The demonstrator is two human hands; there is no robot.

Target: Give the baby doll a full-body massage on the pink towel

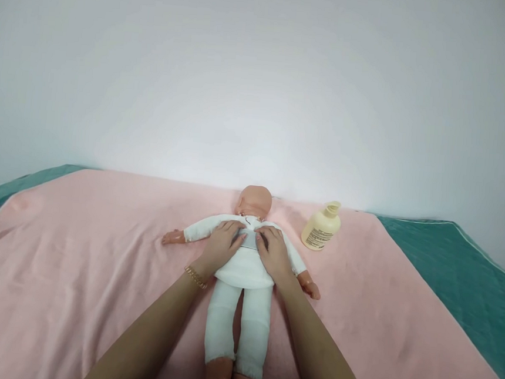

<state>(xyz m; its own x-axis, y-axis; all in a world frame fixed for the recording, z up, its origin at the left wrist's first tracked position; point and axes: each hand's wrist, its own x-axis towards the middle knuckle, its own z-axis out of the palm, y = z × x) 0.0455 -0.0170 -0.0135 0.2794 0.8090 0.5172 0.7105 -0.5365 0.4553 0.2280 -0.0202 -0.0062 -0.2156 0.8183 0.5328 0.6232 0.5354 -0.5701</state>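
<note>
A doll in a white top and white leggings lies stretched out, its bare head at the far end and no face showing. My left hand rests flat on the left of its upper torso, fingers extended. On the right side, my right hand lies flat in the same way, thumb toward the middle. Between the two hands a grey rectangular patch shows on the white clothing. The doll's arms spread out to both sides. Neither hand grips anything that I can see.
A pale yellow pump bottle stands right of the doll's head. Under everything lies a wrinkled pink blanket, with green cloth showing at both sides. A plain white wall rises behind.
</note>
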